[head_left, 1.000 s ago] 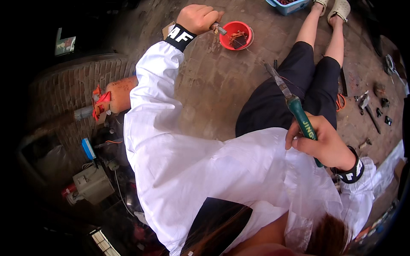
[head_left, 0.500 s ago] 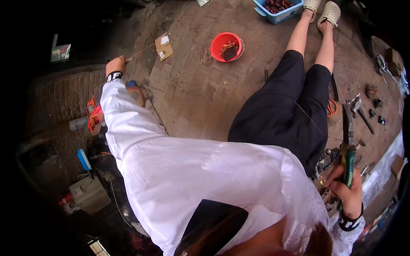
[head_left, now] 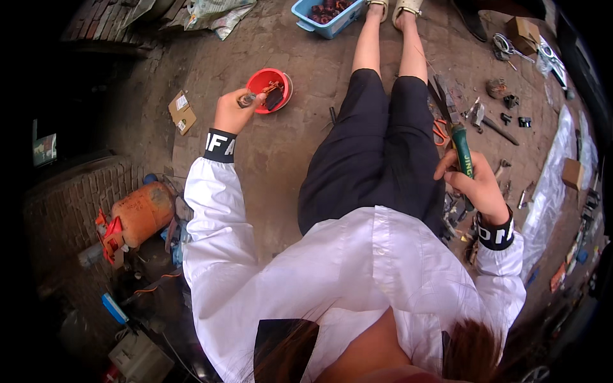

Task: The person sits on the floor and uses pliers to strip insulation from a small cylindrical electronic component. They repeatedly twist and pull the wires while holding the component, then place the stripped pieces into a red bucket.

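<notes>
My left hand is raised at left of centre, fingers closed around a short, rounded, grey-brown thing. Its kind is unclear, since the fist hides most of it. From my viewpoint that hand overlaps the edge of a red bucket with brownish scraps and a dark block inside. On the right, my right hand grips green-handled pliers. Their long dark jaws point away from me and stand apart, above my dark trousers and the floor.
A blue basin of dark reddish pieces sits far ahead near my shoes. Flattened cardboard lies left of the bucket. An orange gas cylinder is at left. To the right, a hammer, orange-handled scissors and several small parts are scattered.
My left hand has swung inward from the far left toward the bucket, still closed. My right hand has moved forward and inward with the pliers. The whole view has shifted.
</notes>
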Tool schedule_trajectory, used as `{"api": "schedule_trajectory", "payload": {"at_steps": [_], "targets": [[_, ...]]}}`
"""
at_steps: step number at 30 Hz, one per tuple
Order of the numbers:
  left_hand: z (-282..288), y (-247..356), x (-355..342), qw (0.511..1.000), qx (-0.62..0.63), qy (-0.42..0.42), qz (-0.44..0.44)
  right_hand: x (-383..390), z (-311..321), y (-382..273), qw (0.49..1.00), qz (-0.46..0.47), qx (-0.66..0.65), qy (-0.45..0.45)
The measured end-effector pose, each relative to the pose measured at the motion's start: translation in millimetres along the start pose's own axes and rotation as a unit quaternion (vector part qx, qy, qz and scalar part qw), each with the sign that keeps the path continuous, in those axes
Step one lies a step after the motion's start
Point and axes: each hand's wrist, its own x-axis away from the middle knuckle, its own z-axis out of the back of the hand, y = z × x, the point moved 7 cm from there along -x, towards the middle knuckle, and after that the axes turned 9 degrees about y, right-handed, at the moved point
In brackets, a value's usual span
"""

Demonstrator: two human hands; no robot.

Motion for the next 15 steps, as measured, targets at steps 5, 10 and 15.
{"api": "schedule_trajectory", "payload": {"at_steps": [5, 10, 15], "targets": [[-100.6, 56.9, -4.4, 0.977, 0.169, -0.123, -0.030, 13.8, 19.2, 24.2, 0.987, 0.076, 0.098, 0.103], [-149.8, 152.6, 8.7, 0.910, 0.391, -0.138, -0.026, 23.5, 16.6, 39.6, 0.977, 0.101, 0.131, 0.132], [-175.7, 205.5, 23.9, 0.879, 0.438, -0.183, 0.042, 28.2, 5.2, 38.1, 0.971, 0.119, 0.145, 0.149]]}}
